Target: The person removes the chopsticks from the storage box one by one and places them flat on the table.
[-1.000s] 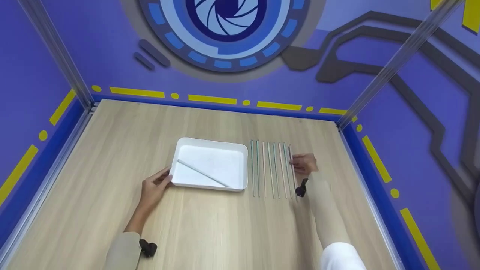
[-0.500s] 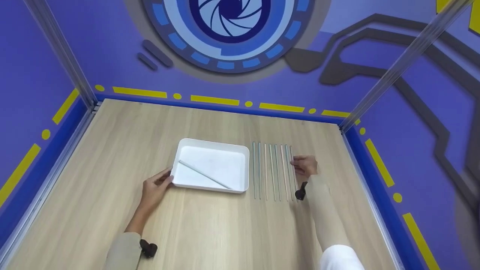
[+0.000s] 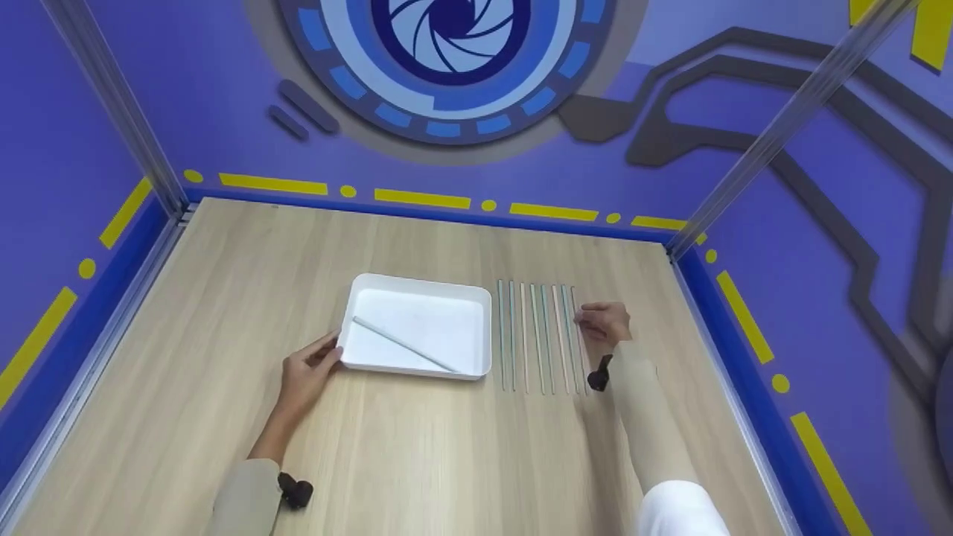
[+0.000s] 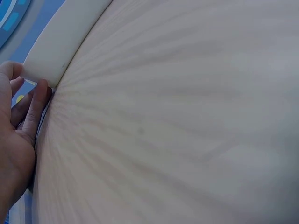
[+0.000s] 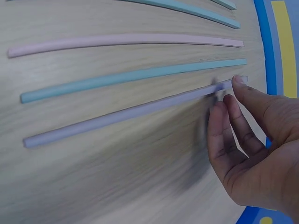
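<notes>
A white rectangular tray (image 3: 417, 374) sits on the wooden table, with one pale thin stick (image 3: 402, 344) lying slantwise in it. My left hand (image 3: 305, 376) holds the tray's near left corner between thumb and fingers. To the tray's right, several thin pastel sticks (image 3: 545, 342), straight like straws, lie side by side in a row. My right hand (image 3: 607, 321) is at the right end of that row. In the right wrist view its thumb tip overlaps the far end of a lilac stick (image 5: 93, 122), while the fingertips stay apart from the thumb.
Blue-purple walls with yellow dashes (image 3: 424, 198) border the wooden table (image 3: 417, 454) behind and on both sides. A small black wrist camera (image 3: 598, 372) is on the right arm, another (image 3: 295, 491) on the left.
The last stick on the right has shifted slightly left toward its neighbours, and the right fingers have loosened from it. The left hand and tray stay in place.
</notes>
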A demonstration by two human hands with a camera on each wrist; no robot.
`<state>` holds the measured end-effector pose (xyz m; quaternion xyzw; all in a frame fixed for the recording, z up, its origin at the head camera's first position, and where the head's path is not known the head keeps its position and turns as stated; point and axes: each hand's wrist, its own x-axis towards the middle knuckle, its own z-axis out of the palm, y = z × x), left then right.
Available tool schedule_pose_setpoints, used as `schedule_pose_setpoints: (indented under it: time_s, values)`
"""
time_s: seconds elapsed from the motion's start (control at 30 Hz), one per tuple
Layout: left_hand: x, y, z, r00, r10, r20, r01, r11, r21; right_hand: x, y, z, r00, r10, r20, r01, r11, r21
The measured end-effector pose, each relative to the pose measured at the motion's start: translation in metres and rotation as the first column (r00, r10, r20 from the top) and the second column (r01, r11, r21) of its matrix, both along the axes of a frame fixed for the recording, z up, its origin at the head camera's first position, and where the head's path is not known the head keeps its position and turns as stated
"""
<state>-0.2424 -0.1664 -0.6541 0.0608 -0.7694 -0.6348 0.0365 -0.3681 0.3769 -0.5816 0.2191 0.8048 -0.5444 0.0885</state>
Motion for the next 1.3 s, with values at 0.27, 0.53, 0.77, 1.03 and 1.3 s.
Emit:
schedule_pose_setpoints:
  time_s: [0.27, 0.53, 0.77, 1.03, 1.3]
  values:
    - [0.0, 0.001, -0.001, 1.0, 0.017, -0.01, -0.017, 1.0, -0.014, 0.003, -0.007, 0.018, 0.997, -0.043, 0.062, 0.044, 0.999, -0.014]
    - [0.001, 0.0, -0.002, 0.999, 0.022, -0.045, -0.022, 1.0, -0.002, 0.004, -0.044, 0.037, 0.989, 0.15, -0.016, -0.147, 0.981, 0.13]
    - [0.002, 0.0, -0.001, 1.0, 0.005, -0.029, -0.003, 0.999, 0.044, -0.002, -0.093, 0.046, 0.939, 0.343, -0.036, -0.337, 0.935, 0.115]
    - [0.002, 0.0, -0.002, 1.0, 0.0, -0.025, 0.0, 1.0, -0.01, -0.004, -0.157, 0.04, 0.891, 0.453, -0.04, -0.447, 0.888, 0.105]
    - [0.001, 0.0, -0.001, 1.0, -0.002, -0.003, 0.002, 1.0, -0.007, 0.003, -0.22, 0.027, 0.784, 0.62, -0.026, -0.619, 0.785, 0.021]
